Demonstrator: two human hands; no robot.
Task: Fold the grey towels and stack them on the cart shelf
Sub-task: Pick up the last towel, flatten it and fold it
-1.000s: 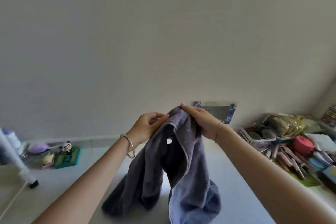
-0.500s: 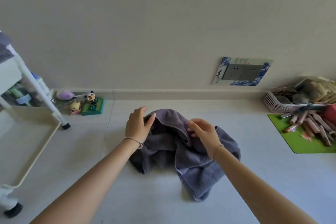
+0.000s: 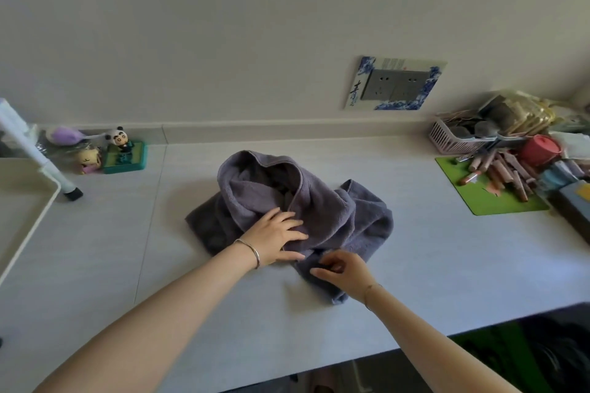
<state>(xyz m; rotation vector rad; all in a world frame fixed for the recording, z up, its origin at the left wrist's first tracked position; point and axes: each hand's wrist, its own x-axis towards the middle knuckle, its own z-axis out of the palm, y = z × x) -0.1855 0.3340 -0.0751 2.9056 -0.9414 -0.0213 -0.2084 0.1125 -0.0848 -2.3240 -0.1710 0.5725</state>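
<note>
Towel (image 3: 322,201) btwn cart shelf (image 3: 30,206), green mat (image 3: 501,204)

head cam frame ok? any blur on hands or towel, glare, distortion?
Head view: left hand, right hand and grey towel look sharp, with no obvious motion blur. The light is soft, with faint shadows beside the towel and no glare on the counter. Wide-angle warp stretches the forearms, and the bottom right is dark.

Plain off-white wall (image 3: 223,25) all round the grey double socket (image 3: 396,83) in its blue-and-white patterned surround (image 3: 364,68). Just below the socket, a low upstand (image 3: 255,130), then a pale grey counter (image 3: 447,265) in soft light. Well below the socket, beyond the counter's near edge, dim shadow.
</note>
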